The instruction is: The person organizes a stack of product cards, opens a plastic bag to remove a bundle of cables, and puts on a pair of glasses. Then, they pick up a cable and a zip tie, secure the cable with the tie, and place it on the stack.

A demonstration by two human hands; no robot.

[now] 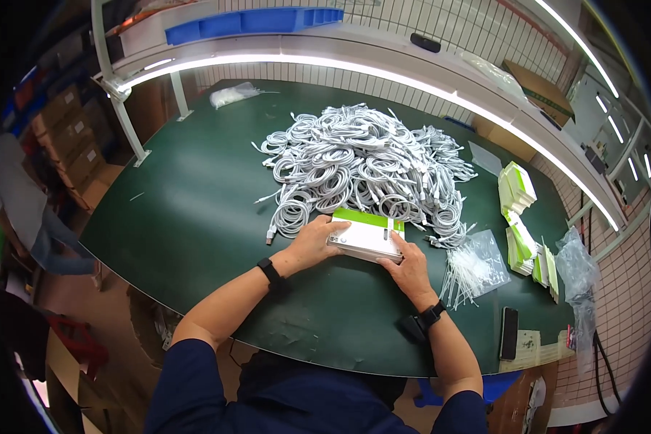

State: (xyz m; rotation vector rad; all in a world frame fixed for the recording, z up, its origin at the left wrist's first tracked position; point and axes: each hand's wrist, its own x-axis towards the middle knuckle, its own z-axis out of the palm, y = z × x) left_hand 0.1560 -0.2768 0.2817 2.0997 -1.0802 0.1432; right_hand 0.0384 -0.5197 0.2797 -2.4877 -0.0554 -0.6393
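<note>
Between my two hands is a stack of flat white-and-green packaging cartons (365,233), held just above the green table near its middle. My left hand (312,244) grips the stack's left end, thumb on top. My right hand (408,267) closes round the right end, its thumb along the near side and fingers over the top. Right behind the stack rises a big heap of coiled grey-white cables (369,155), some with plugs showing. White cable ties (464,273) lie fanned out from a clear bag, to the right of my right hand.
More white-and-green cartons (517,189) stand in bundles on the table's right side, beside a crumpled clear plastic bag (577,267). A black phone (509,334) lies near the front right edge. A lit shelf rail (318,64) crosses above the back of the green table (173,195).
</note>
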